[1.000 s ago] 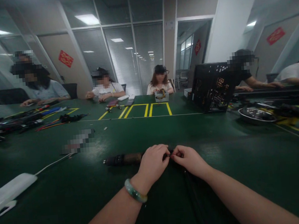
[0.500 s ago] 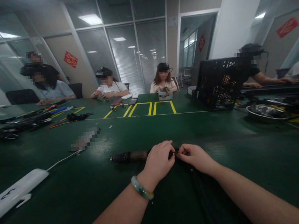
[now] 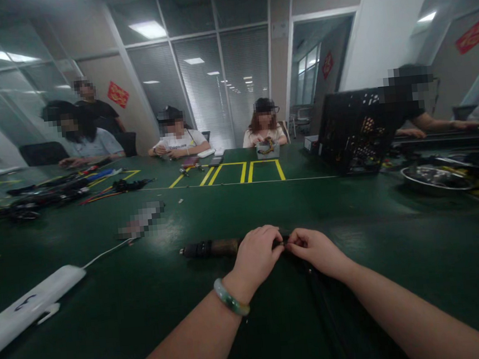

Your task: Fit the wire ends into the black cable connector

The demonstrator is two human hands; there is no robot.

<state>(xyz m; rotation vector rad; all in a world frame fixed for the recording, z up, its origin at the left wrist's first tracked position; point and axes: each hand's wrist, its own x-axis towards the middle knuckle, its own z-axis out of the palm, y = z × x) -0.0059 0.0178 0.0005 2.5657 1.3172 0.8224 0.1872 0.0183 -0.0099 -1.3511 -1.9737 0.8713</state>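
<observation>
A dark brown rod-shaped tool [image 3: 214, 247] with a black end lies across the green table [image 3: 109, 319] in front of me. My left hand [image 3: 258, 254], with a green bangle on its wrist, is curled over the rod's right end. My right hand [image 3: 315, 251] pinches something small and dark right beside the left fingertips. A black cable [image 3: 324, 312] runs from the hands toward me between my forearms. What the fingers grip exactly is hidden.
A white power strip [image 3: 28, 307] with its cord lies at the left. A black perforated crate [image 3: 355, 130] and a metal dish [image 3: 434, 178] stand at the right. Tools and cables [image 3: 56, 192] lie at the far left. Several people sit around the table's far side.
My hands stay together on the rod's end with almost no movement. The view has shifted slightly, and a person at the far left has moved right behind a seated one.
</observation>
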